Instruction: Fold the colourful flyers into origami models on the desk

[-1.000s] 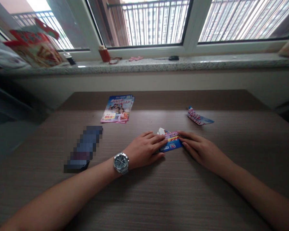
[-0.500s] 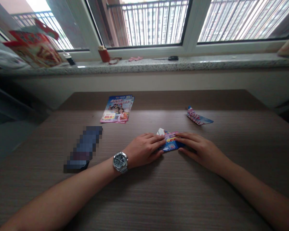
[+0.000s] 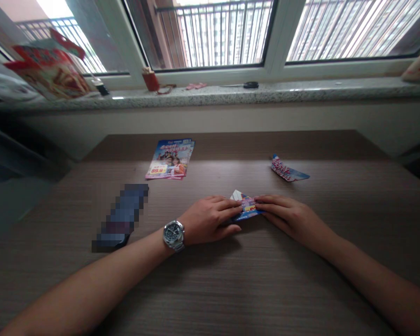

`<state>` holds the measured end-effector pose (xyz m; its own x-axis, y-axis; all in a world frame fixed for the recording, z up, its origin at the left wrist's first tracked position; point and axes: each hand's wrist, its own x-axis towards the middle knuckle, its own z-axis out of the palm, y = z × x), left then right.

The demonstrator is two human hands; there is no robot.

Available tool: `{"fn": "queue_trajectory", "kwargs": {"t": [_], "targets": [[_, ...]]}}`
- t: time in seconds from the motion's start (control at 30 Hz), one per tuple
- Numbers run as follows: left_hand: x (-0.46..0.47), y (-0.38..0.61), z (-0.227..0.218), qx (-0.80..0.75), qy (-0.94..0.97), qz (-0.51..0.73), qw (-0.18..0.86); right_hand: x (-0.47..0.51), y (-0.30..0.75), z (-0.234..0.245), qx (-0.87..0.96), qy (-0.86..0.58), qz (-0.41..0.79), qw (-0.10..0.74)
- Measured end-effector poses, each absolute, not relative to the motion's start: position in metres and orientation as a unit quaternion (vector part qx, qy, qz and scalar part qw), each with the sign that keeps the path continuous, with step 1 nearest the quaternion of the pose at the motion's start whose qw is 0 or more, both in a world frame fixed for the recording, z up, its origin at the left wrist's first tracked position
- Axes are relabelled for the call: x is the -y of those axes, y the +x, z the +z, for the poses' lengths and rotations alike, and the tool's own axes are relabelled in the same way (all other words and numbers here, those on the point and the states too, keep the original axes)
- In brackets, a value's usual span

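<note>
A folded flyer (image 3: 247,212), blue, pink and yellow with a white corner pointing up, lies on the table between my hands. My left hand (image 3: 213,219), with a metal watch (image 3: 174,234) on its wrist, rests its outstretched fingers on the flyer's left part; its thumb sticks out, apart from the paper. At the right end, the closed-together fingers of my right hand (image 3: 287,212) grip the flyer, covering that edge. The right thumb is mostly hidden under the fingers. Beyond that hand is another folded piece of printed paper (image 3: 289,171).
A stack of flyers (image 3: 170,158) lies at the back left of the wooden table (image 3: 224,280). Left of my arm is a phone-like dark slab (image 3: 124,214), pixelated. On the windowsill (image 3: 203,97) stand a red bag (image 3: 52,70), a small red-brown container (image 3: 150,80) and scissors (image 3: 250,85).
My left thumb has moved off the flyer's lower edge. The right thumb has drawn in under the fingers. The flyer's lower blue flap shows less, and its white corner sits slightly further right.
</note>
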<state>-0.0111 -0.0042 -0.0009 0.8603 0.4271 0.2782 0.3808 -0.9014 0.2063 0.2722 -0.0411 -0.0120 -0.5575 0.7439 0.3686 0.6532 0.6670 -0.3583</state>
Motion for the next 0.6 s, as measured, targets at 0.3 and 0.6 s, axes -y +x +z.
{"fn": "queue_trajectory", "kwargs": {"t": [0.3,0.6], "targets": [[-0.0007,-0.0141,-0.0004,-0.252,0.95,0.185,0.021,0.0428,0.2757,-0.0094,0.863,-0.42,0.115,0.257],[0.0016,-0.0172,0.0053,-0.274,0.927,0.253,0.033,0.0433,0.2755,-0.0067,0.845,-0.436,0.106,0.292]]}}
